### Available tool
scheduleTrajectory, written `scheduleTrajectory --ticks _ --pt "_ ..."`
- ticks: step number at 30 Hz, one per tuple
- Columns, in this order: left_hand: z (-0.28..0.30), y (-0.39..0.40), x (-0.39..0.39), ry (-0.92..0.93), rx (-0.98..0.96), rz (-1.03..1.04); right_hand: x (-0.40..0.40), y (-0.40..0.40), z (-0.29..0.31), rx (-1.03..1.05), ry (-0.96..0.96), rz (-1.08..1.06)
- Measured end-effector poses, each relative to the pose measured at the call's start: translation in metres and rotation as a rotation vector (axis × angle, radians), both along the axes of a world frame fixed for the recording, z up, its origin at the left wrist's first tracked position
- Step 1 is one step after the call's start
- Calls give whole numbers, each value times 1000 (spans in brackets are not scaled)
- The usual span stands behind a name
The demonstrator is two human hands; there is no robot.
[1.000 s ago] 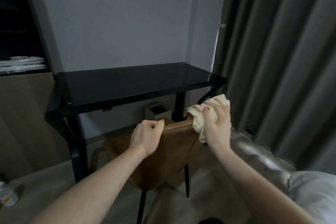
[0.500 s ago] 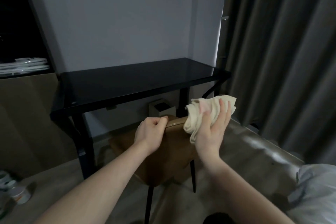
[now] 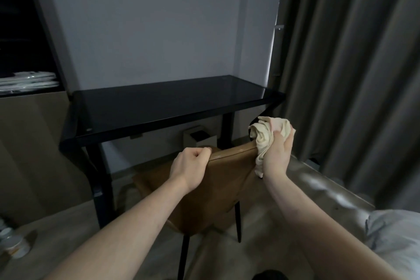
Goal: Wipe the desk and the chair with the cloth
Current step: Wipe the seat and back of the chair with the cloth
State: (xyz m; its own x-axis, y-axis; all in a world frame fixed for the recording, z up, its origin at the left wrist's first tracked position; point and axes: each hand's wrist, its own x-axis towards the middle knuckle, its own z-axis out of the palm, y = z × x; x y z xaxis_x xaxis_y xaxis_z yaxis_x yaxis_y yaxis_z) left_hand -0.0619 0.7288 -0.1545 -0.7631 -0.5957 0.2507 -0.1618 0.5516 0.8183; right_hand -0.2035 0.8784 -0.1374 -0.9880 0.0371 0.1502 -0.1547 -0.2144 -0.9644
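The left hand (image 3: pixel 189 167) grips the top edge of the brown chair (image 3: pixel 218 191) while the right hand (image 3: pixel 276 154) holds a bunched cloth (image 3: pixel 264 135) at its right corner, before the black desk (image 3: pixel 163 103).

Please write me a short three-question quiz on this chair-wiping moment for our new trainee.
1. True or false: the left hand grips the top edge of the brown chair.
2. Which hand holds the bunched cream cloth?
3. Where does the cloth meet the chair: A) the seat, B) the backrest's right top corner, C) a leg?

Key
1. True.
2. The right hand.
3. B; the black desk is untouched by either hand.
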Motion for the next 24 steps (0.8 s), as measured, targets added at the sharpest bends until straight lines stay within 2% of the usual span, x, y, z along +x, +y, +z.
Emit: scheduleTrajectory --ticks 7,10,15,21,24 --pt "9 2 7 -64 67 -33 98 -25 -23 0 -112 75" --pt "11 4 12 -61 114 -30 114 -30 -26 -37 -139 132" --pt "10 7 11 -38 102 -26 81 -26 -21 -37 -200 108" --pt "1 1 3 -15 86 -65 21 -9 -24 -5 -56 56" --pt "-1 0 -2 4 62 -58 -22 -7 -23 -34 -109 110"
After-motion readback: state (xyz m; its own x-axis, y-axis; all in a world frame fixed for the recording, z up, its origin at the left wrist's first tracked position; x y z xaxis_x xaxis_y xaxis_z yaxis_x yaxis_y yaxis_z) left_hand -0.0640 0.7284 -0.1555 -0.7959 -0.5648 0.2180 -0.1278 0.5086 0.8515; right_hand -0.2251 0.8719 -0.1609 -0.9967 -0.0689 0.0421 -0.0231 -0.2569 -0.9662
